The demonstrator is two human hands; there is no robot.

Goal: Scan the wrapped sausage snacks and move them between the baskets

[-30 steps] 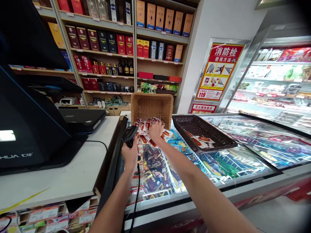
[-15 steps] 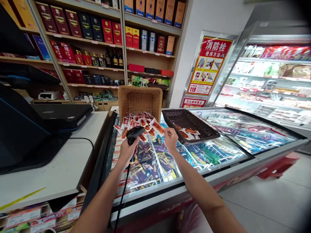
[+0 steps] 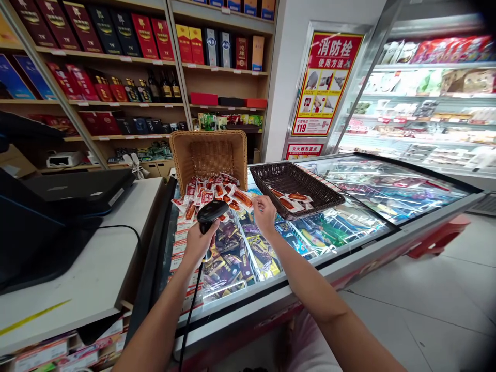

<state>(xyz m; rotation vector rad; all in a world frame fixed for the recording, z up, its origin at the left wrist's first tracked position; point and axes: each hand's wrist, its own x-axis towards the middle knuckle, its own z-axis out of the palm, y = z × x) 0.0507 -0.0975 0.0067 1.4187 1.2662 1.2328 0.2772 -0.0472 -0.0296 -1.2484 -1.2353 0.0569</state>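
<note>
"Red-brown packet [image 3: 242, 197]: location and status?"

"At the right hand's [image 3: 265, 214] ten o'clock, its end pinched between the fingers. Several packets [image 3: 297, 197] lie in the dark basket [image 3: 282, 178], two o'clock; many others [image 3: 206, 196] remain at the tan basket [image 3: 205, 155], eleven o'clock."

"Hand poses?"

"Right: reaching in from five o'clock. Left hand [image 3: 198, 243]: from seven, fingers wrapped around the scanner [image 3: 212, 210]."

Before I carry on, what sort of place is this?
Most likely a grocery shop: boxes line price-tagged shelves, packets show inside a glass-topped freezer, and the left hand holds a corded scanner.
</note>
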